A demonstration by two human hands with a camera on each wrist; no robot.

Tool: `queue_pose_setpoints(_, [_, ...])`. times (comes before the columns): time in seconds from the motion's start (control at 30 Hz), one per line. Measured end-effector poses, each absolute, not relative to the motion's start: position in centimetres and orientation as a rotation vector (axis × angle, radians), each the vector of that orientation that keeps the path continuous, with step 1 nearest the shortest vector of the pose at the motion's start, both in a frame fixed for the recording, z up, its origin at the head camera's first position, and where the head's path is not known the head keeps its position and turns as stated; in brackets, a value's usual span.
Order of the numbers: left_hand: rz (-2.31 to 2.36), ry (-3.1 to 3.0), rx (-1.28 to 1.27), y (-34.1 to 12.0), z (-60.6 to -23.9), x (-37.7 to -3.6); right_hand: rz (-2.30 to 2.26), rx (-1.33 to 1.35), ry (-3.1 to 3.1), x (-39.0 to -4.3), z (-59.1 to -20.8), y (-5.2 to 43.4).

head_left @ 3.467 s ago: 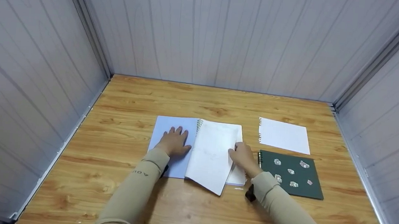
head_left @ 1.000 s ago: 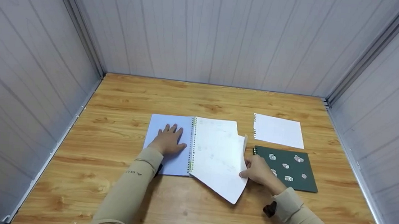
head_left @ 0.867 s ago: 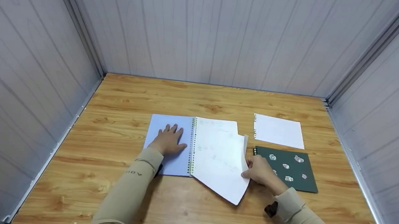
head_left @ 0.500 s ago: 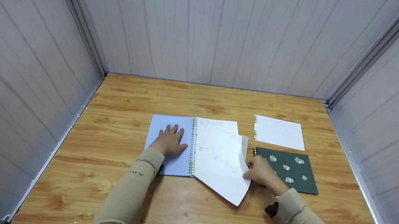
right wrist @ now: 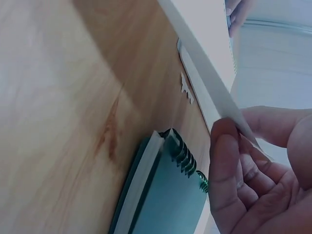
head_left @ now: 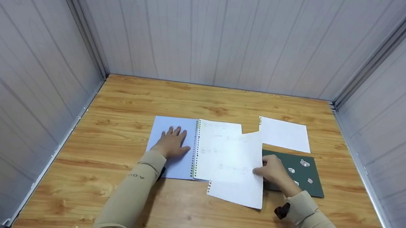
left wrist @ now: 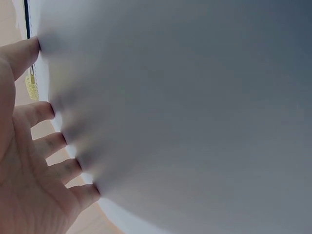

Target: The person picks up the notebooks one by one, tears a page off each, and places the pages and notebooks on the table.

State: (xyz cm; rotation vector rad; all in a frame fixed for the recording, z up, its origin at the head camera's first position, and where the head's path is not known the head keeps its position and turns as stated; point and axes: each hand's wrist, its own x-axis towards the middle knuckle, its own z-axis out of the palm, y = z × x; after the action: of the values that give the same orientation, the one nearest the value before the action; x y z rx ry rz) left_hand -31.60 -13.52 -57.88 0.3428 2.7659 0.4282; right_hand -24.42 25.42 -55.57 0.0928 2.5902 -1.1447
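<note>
A spiral notebook lies open on the wooden table, its bluish-lilac inside cover (head_left: pixel 157 135) on the left and its white page (head_left: pixel 214 148) on the right. My left hand (head_left: pixel 173 143) rests on the cover with fingers spread; the left wrist view shows the fingertips pressing on that surface. My right hand (head_left: pixel 273 168) pinches the right edge of a loose white sheet (head_left: pixel 238 190) between thumb and fingers. This sheet has torn binding holes along its left edge and overlaps the notebook's right page and the green notebook. In the right wrist view the sheet's edge (right wrist: pixel 214 87) passes between thumb and fingers.
A dark green spiral notebook (head_left: pixel 312 167) with several stickers lies under and beside my right hand. Behind it is another torn-out white sheet (head_left: pixel 285 134). A small paper scrap (right wrist: pixel 186 88) lies on the table (head_left: pixel 143 204) in the right wrist view. Pale panels (head_left: pixel 217 34) enclose the table.
The right hand has pulled the page rightward. It bent at the rings half a second ago and now is free of the spiral, its torn edge showing. The left hand has stayed on the cover.
</note>
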Motion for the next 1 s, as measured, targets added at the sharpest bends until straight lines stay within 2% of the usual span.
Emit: queue_pose_setpoints(1.0, [0.404,2.806,0.349,-14.7,-58.4,-31.4,-1.471,0.164,2.613,-25.9,-55.6,25.7])
